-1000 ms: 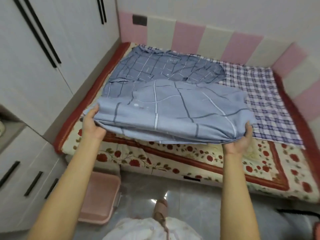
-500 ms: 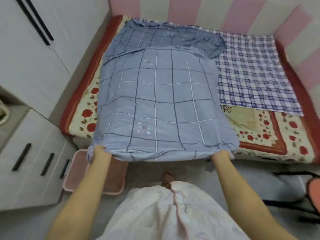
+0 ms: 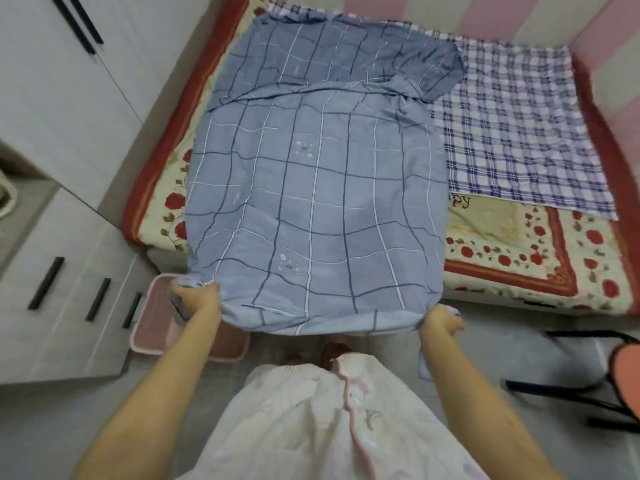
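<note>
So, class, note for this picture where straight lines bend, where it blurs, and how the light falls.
Head view: the wide lens bows the bed border and wardrobe edges; the left hand and right hand gripping the blue checked sheet look soft; lighting is even, without glare.

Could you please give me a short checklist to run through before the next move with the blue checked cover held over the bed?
1. Left hand grips the near-left corner of the blue-grey checked fabric cover: ok.
2. Right hand grips the near-right corner: ok.
3. Cover lies smooth throughout: not ok, its far end is bunched and folded over.
4. Cover is apart from the purple-and-white plaid cloth: not ok, the cover's far-right corner overlaps it.
5. Floor is free below the held edge: not ok, a pink plastic basin sits under the left hand.
6. Room to step back: cannot tell, out of view.
</note>
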{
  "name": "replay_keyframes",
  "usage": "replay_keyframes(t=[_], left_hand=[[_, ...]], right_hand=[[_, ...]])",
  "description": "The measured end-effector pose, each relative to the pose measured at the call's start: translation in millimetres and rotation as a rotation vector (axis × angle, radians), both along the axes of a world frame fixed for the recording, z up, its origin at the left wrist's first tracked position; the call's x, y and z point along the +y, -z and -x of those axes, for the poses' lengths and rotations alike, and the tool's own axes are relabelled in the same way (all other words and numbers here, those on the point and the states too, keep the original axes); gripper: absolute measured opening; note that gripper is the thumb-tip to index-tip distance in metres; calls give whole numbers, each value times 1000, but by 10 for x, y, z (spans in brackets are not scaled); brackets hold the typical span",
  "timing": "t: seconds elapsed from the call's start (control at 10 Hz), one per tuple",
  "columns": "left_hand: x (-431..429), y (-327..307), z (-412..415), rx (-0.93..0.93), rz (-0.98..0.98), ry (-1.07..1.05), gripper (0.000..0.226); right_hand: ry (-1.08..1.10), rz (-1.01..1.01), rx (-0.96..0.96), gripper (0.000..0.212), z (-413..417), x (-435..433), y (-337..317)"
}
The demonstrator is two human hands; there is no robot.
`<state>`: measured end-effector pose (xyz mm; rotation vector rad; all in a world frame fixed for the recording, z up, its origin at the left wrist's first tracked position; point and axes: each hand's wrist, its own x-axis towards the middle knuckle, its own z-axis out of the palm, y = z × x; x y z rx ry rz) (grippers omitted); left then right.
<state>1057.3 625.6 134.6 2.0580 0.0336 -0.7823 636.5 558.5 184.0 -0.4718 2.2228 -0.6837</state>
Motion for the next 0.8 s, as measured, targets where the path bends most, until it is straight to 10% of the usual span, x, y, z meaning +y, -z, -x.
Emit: replay_keyframes(t=[0.2,0.4,0.6,0.8], left_hand=[[65,-271,412,-24,-190,97,90],[112,219,221,79,-546,595,52],[-786,-339,220,-9,-323,415,32],[-2833,-2650,-67,-500,300,379,35]], right_hand=[[-284,-145,-13,90,-26,10,296],[-643,-684,-28,43,238,12,368],[-30,-296,-589,26,210,-662,-114],[-266,345,-283,27,61,-3644,-1445]])
